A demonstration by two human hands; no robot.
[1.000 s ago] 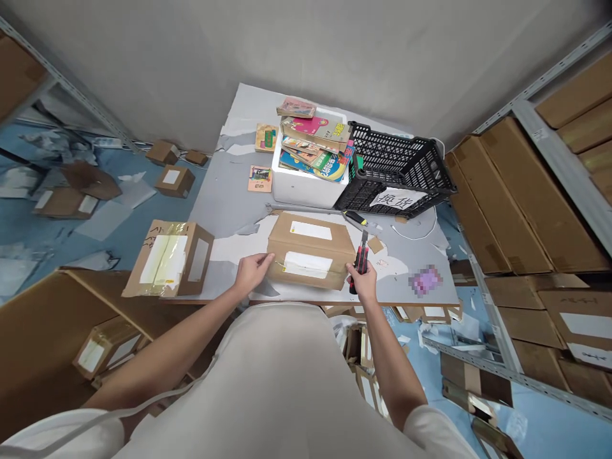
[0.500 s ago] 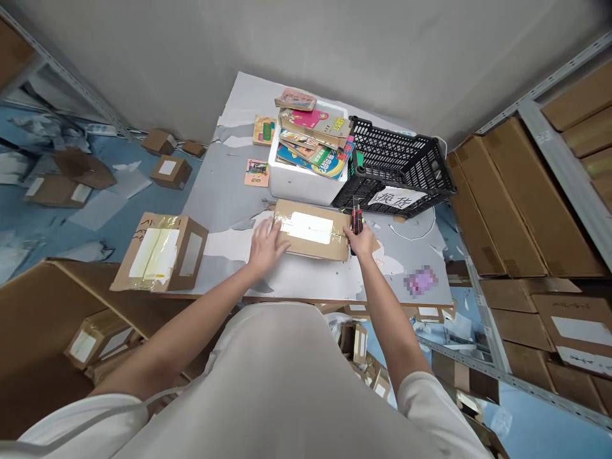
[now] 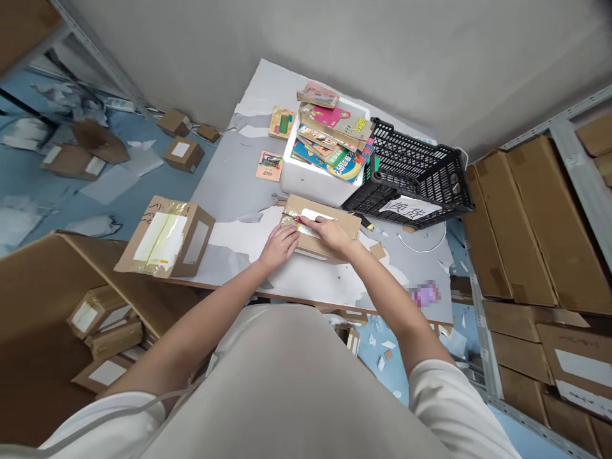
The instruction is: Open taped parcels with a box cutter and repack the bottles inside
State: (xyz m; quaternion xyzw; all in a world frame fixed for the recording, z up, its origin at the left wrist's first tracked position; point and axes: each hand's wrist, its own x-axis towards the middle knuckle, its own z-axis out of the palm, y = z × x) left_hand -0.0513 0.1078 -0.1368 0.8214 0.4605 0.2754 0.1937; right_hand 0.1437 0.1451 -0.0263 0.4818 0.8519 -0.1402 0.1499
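Observation:
A taped cardboard box (image 3: 348, 221) with a white label lies on the table in front of me. My left hand (image 3: 281, 245) rests on the box's near left corner, fingers stretched flat on it. My right hand (image 3: 332, 231) reaches across the label and grips a red-and-black utility knife (image 3: 298, 218), mostly hidden under the fingers. The knife's tip end is at the clear tape (image 3: 289, 217) on the box's left end; the blade itself is too small to make out.
Behind the box stand a white foam box (image 3: 313, 185) heaped with books (image 3: 344, 124) and a black plastic crate (image 3: 415, 169). A black-and-yellow object (image 3: 365, 222) lies by the crate. Another taped carton (image 3: 165, 236) sits at the table's left edge. Shelved cartons (image 3: 523, 217) line the right.
My right hand has moved left with the utility knife, from the box's right end to the tape at its left end. My left hand has settled onto the left corner. The view has shifted.

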